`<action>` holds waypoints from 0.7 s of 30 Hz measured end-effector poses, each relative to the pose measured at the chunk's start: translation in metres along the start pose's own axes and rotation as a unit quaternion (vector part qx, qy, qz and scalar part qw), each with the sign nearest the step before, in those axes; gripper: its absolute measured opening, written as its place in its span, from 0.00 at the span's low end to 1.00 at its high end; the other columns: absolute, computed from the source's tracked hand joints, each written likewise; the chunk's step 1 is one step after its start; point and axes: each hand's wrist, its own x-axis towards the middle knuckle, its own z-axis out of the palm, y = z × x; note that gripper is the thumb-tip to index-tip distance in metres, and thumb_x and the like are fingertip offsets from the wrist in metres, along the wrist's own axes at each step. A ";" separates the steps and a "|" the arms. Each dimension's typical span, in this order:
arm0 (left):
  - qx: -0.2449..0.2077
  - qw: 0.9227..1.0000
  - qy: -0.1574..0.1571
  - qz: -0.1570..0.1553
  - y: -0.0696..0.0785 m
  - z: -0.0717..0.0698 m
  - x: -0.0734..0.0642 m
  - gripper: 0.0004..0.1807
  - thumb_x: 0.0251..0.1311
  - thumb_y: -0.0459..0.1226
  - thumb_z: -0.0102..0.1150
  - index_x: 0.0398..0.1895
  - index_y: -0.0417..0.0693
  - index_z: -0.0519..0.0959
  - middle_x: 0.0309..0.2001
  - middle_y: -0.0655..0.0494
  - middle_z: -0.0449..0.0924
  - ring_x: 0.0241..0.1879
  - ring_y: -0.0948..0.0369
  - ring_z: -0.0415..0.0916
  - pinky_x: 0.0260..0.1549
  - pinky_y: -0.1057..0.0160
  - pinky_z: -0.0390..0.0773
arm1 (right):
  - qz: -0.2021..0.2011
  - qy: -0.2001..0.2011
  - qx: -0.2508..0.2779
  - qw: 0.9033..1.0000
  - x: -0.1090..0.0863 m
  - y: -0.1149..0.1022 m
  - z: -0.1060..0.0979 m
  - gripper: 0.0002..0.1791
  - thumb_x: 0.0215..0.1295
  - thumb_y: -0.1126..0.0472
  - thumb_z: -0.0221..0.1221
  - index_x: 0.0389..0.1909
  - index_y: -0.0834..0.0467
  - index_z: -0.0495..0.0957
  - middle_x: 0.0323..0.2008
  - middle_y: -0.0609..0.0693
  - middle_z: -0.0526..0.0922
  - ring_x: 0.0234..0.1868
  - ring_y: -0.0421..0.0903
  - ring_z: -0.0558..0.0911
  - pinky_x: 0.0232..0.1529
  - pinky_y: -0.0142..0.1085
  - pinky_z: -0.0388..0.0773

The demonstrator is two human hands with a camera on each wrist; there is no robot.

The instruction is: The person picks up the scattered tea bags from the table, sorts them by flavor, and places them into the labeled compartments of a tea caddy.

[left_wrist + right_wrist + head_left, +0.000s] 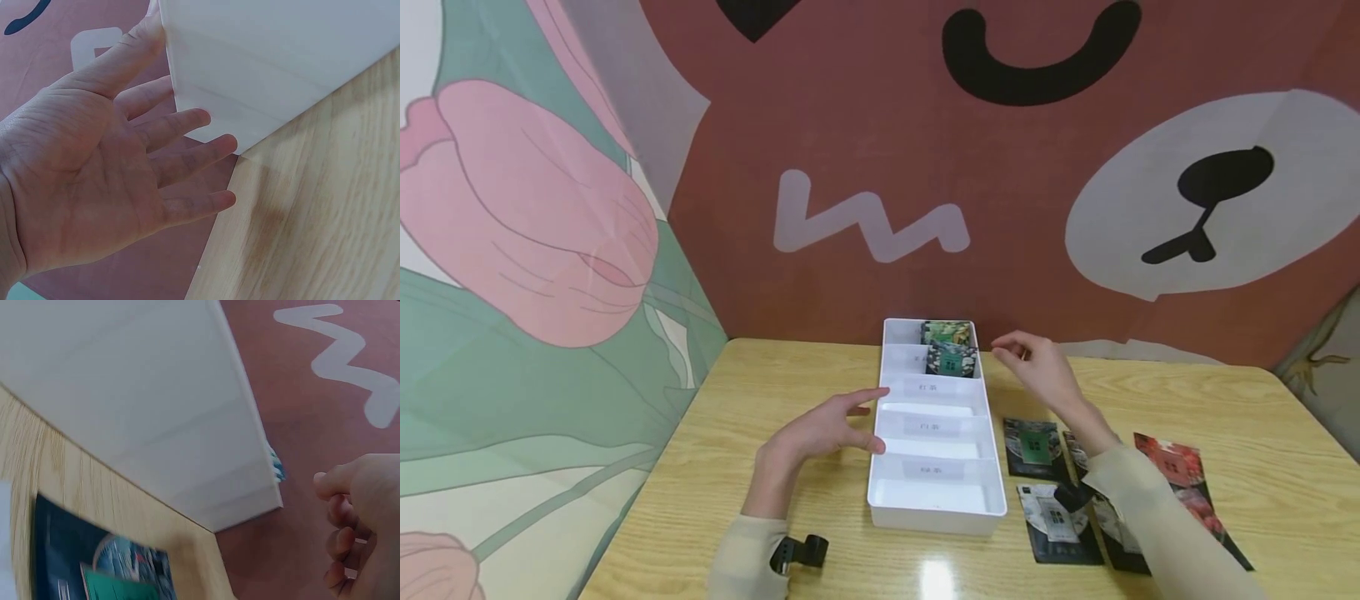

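A long white divided box (936, 523) lies lengthwise, its compartments bearing small printed labels. Two tea packets stand in its far compartments: a yellow-green one (945, 332) at the very back and a dark one with a green label (952, 362) before it. My left hand (826, 428) is at the box's left side, thumb and index finger at the rim, the other fingers spread beside the wall (262, 69). Beyond the right rim, near the back, my right hand (1036, 365) hovers with loosely bent fingers (340, 481) and nothing in them.
Right of the box lie flat packets: one with a green label (1033, 447), one grey-white (1058, 523), and red ones (1180, 467) farther right. My right forearm partly covers others between them. The wooden table (805, 367) meets a patterned wall (850, 292) behind the box.
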 end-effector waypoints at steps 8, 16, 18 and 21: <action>-0.001 1.000 0.003 0.001 0.000 -0.003 -0.001 0.48 0.48 0.51 0.77 0.74 0.67 0.64 0.75 0.58 0.62 0.72 0.49 0.62 0.65 0.45 0.69 | -0.032 0.016 -0.031 0.999 -0.021 0.019 -0.030 0.17 0.74 0.48 0.54 0.50 0.55 0.83 0.23 0.52 0.76 0.20 0.43 0.68 0.19 0.35 0.64; 0.002 1.000 -0.004 0.022 -0.003 -0.003 0.001 0.48 0.50 0.48 0.76 0.75 0.63 0.63 0.75 0.56 0.61 0.72 0.49 0.63 0.64 0.46 0.71 | -0.008 0.039 -0.039 0.998 -0.045 0.041 -0.056 0.19 0.74 0.47 0.54 0.52 0.56 0.82 0.23 0.49 0.75 0.19 0.42 0.67 0.19 0.35 0.62; 0.003 1.000 -0.005 0.026 -0.003 -0.002 0.001 0.48 0.50 0.47 0.76 0.75 0.62 0.62 0.75 0.56 0.61 0.72 0.49 0.63 0.63 0.47 0.71 | 0.009 0.042 -0.038 0.998 -0.051 0.045 -0.063 0.20 0.74 0.46 0.53 0.53 0.56 0.81 0.23 0.50 0.75 0.19 0.43 0.67 0.20 0.36 0.62; 0.002 1.000 -0.004 0.025 -0.003 -0.002 0.001 0.48 0.50 0.47 0.76 0.75 0.62 0.63 0.75 0.57 0.62 0.72 0.49 0.63 0.63 0.47 0.71 | 0.038 0.039 -0.027 0.998 -0.059 0.049 -0.075 0.22 0.74 0.43 0.52 0.56 0.55 0.80 0.25 0.50 0.75 0.21 0.44 0.67 0.21 0.37 0.62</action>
